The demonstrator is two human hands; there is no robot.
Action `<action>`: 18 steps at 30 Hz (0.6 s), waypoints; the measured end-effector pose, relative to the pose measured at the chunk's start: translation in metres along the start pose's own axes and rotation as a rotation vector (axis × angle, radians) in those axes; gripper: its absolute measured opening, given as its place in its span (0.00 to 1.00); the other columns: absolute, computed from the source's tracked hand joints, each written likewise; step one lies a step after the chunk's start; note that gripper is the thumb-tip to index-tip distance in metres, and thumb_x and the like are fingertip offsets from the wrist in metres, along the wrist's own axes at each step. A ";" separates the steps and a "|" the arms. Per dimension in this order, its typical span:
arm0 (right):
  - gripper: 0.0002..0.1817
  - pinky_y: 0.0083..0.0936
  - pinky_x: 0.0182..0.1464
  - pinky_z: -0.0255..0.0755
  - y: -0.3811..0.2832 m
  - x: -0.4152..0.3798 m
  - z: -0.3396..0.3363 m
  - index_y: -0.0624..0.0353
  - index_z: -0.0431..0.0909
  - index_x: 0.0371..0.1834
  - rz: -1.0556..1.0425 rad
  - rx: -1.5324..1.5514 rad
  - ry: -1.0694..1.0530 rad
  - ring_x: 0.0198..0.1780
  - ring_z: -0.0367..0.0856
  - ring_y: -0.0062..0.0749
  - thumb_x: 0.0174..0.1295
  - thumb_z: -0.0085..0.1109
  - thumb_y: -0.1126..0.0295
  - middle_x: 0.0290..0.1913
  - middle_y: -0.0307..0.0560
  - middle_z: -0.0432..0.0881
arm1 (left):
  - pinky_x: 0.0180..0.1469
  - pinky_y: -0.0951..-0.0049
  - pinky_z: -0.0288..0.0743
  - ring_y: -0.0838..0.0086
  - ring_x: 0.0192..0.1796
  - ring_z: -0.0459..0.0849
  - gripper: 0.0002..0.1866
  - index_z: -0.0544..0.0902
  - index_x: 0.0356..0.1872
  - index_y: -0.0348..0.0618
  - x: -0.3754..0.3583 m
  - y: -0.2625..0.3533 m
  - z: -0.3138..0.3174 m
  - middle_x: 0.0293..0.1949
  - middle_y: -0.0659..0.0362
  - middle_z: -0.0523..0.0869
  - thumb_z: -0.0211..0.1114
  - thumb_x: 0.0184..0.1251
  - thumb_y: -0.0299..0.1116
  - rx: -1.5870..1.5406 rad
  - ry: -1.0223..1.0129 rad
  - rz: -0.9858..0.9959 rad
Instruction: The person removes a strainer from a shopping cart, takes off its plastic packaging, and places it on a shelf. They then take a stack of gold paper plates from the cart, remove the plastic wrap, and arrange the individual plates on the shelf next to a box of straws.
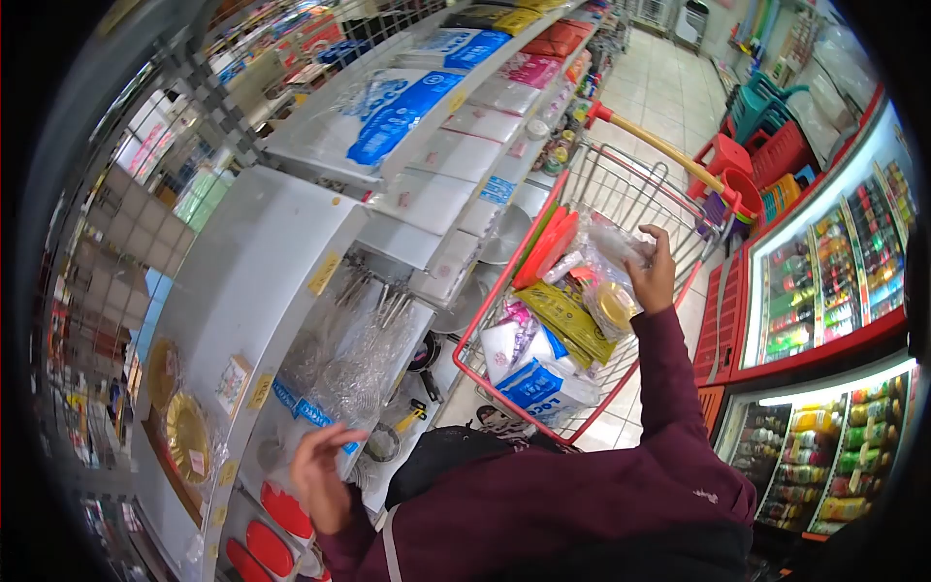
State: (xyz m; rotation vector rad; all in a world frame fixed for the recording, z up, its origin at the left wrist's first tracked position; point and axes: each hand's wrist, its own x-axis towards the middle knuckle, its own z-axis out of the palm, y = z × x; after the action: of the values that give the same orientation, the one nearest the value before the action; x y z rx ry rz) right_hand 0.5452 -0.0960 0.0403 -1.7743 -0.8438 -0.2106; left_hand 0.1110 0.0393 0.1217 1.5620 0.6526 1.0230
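Note:
My right hand (pixel 655 270) is over the shopping cart (pixel 465 359), its fingers curled round a clear plastic-wrapped item (pixel 616 242). Below it in the cart lie a round gold-coloured item in clear wrap (pixel 613 303), olive-green packets (pixel 567 320), red items (pixel 551 247) and a blue and white pack (pixel 538 388). My left hand (pixel 325 466) is raised beside the shelf, fingers apart and holding nothing. It is nearest to wire utensils in clear plastic (pixel 359 378) and red oval items (pixel 270 548).
Shelves (pixel 262 252) with packaged goods run along the left. Lit drink coolers (pixel 824 262) line the right. Red and green plastic chairs (pixel 766 126) stand beyond the cart handle (pixel 669 150). A tiled aisle (pixel 669 68) stretches ahead.

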 end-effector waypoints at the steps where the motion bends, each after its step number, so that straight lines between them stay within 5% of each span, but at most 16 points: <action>1: 0.26 0.24 0.35 0.70 -0.055 -0.003 0.007 0.61 0.66 0.48 -0.070 0.022 -0.023 0.33 0.79 0.36 0.41 0.58 0.81 0.30 0.51 0.78 | 0.49 0.66 0.68 0.61 0.40 0.79 0.31 0.70 0.46 0.32 0.006 0.001 0.008 0.42 0.44 0.77 0.46 0.61 0.55 -0.134 -0.124 -0.152; 2: 0.27 0.21 0.41 0.69 -0.088 -0.012 0.016 0.64 0.65 0.49 -0.053 0.090 -0.116 0.35 0.76 0.26 0.41 0.56 0.85 0.30 0.44 0.77 | 0.50 0.65 0.68 0.61 0.43 0.78 0.32 0.67 0.50 0.32 0.014 0.002 0.016 0.45 0.44 0.75 0.46 0.60 0.55 -0.268 -0.245 -0.299; 4: 0.21 0.22 0.37 0.68 -0.121 -0.031 0.042 0.65 0.68 0.43 -0.475 0.066 -0.152 0.30 0.76 0.28 0.41 0.55 0.84 0.30 0.45 0.77 | 0.52 0.64 0.67 0.61 0.49 0.75 0.33 0.62 0.55 0.34 0.029 0.001 0.036 0.49 0.46 0.73 0.47 0.60 0.55 -0.410 -0.399 -0.476; 6: 0.19 0.25 0.26 0.66 -0.168 -0.043 0.065 0.58 0.74 0.39 -0.827 0.159 -0.228 0.26 0.74 0.36 0.38 0.59 0.82 0.29 0.44 0.77 | 0.53 0.65 0.66 0.61 0.52 0.73 0.31 0.60 0.57 0.34 0.033 -0.008 0.049 0.51 0.48 0.72 0.47 0.63 0.50 -0.677 -0.396 -0.481; 7: 0.18 0.23 0.24 0.65 -0.176 -0.050 0.075 0.58 0.75 0.40 -0.842 0.227 -0.507 0.26 0.74 0.33 0.41 0.58 0.80 0.28 0.42 0.76 | 0.53 0.65 0.66 0.61 0.52 0.73 0.31 0.60 0.57 0.34 0.029 -0.014 0.050 0.51 0.48 0.72 0.47 0.63 0.50 -0.662 -0.354 -0.455; 9: 0.19 0.21 0.24 0.65 -0.210 -0.064 0.095 0.57 0.75 0.43 -1.119 0.267 -0.334 0.30 0.74 0.27 0.42 0.55 0.76 0.32 0.42 0.78 | 0.53 0.69 0.66 0.66 0.51 0.73 0.24 0.62 0.55 0.34 0.025 -0.020 0.045 0.49 0.50 0.73 0.50 0.64 0.40 -0.878 -0.162 -0.392; 12: 0.20 0.21 0.29 0.66 -0.227 -0.084 0.122 0.56 0.75 0.44 -1.253 0.319 -0.416 0.34 0.74 0.27 0.43 0.54 0.73 0.38 0.41 0.78 | 0.52 0.73 0.66 0.72 0.50 0.73 0.19 0.64 0.53 0.35 0.025 -0.007 0.022 0.48 0.53 0.74 0.53 0.62 0.30 -0.617 0.059 -0.367; 15: 0.22 0.22 0.33 0.66 -0.259 -0.079 0.119 0.56 0.74 0.44 -1.360 0.322 -0.567 0.38 0.73 0.28 0.41 0.59 0.69 0.40 0.41 0.77 | 0.51 0.76 0.67 0.76 0.49 0.73 0.18 0.66 0.51 0.35 0.014 -0.007 -0.008 0.47 0.55 0.75 0.55 0.60 0.26 -0.697 0.174 -0.346; 18: 0.29 0.24 0.37 0.66 -0.277 -0.069 0.121 0.58 0.71 0.48 -1.106 0.402 -0.562 0.42 0.72 0.30 0.37 0.65 0.68 0.43 0.43 0.76 | 0.52 0.74 0.66 0.74 0.51 0.72 0.20 0.63 0.54 0.37 0.001 0.005 -0.029 0.48 0.55 0.74 0.54 0.61 0.26 -0.681 0.261 -0.237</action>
State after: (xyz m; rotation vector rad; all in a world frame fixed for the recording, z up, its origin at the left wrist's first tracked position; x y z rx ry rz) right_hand 0.2889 0.0200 0.1695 -0.8272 -2.0624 -0.2268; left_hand 0.0854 0.0529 0.1276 0.7493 0.5661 1.1232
